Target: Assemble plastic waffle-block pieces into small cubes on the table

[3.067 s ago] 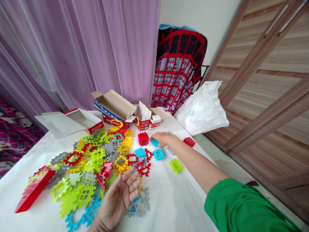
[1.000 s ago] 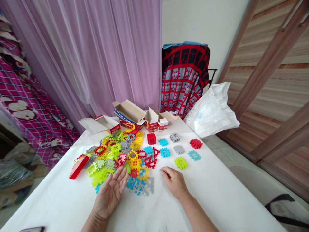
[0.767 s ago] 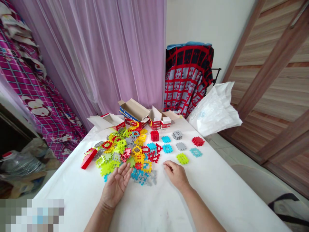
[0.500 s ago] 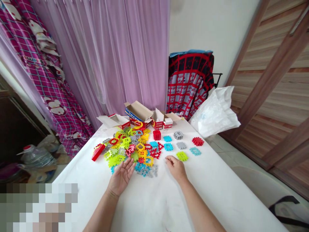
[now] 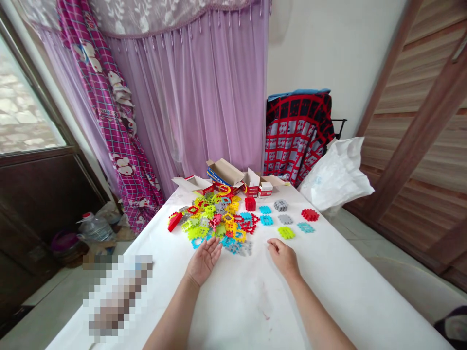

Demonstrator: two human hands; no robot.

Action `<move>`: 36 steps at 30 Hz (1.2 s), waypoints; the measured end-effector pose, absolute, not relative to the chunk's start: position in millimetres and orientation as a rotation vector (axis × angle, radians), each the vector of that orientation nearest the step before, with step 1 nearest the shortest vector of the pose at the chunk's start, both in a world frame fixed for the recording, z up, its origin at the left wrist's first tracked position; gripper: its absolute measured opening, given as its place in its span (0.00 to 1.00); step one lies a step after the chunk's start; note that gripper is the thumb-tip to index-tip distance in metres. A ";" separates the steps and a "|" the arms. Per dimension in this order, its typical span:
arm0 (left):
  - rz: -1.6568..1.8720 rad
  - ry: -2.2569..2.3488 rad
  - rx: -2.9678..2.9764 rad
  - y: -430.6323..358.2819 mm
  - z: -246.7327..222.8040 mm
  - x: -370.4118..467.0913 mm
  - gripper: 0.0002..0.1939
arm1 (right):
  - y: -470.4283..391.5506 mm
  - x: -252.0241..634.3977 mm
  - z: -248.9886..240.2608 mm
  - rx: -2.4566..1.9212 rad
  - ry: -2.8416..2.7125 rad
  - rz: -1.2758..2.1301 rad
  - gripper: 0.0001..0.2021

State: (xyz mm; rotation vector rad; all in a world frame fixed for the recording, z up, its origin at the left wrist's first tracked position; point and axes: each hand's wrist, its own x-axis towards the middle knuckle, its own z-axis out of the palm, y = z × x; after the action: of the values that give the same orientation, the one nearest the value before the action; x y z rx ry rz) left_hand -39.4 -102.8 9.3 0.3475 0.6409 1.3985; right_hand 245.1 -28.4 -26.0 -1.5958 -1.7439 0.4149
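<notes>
Left hand: the left hand (image 5: 205, 260) lies palm up at the near edge of the heap, grip open, fingers slightly bent; whether the fingertips touch the pieces cannot be told
Right hand: the right hand (image 5: 283, 257) is near the lime-green stack (image 5: 286, 233), on its near side, grip closed with fingers curled in; the inside of the curl is hidden
Heap: a heap of notched plastic building pieces (image 5: 209, 212) in lime, yellow, red, grey and blue spreads over the left of the white-covered worktop (image 5: 248, 311)
Red wedge: a red wedge-shaped piece (image 5: 174, 221) lies at the heap's left edge
Right of the heap: a red cube-like stack (image 5: 250, 204) and two blue pieces (image 5: 266, 220) nearest the heap; then a grey stack (image 5: 280, 205) with a solid grey piece (image 5: 285, 219) on its near side; farther right, a red stack (image 5: 310, 214) and a teal windowed piece (image 5: 305, 227)
Boxes: opened cardboard boxes (image 5: 225, 172) stand along the far end
Bag: a white plastic bag (image 5: 335, 175) is at the far right
</notes>
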 end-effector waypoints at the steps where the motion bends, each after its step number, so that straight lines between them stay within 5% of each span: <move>1: 1.397 0.643 0.345 -102.9 9.6 -38.8 0.14 | -30.1 245.4 -26.8 -1.606 -1.742 0.412 0.17; 36: 1.331 0.623 0.287 -91.5 -1.7 -41.7 0.22 | -37.0 244.0 -30.8 -1.639 -1.708 0.404 0.17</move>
State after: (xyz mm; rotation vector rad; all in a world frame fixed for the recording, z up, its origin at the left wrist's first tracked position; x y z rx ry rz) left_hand -41.7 -91.5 -1.7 0.2874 0.6233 1.3308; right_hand 244.0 -37.0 -30.8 -1.6388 -1.7076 0.4036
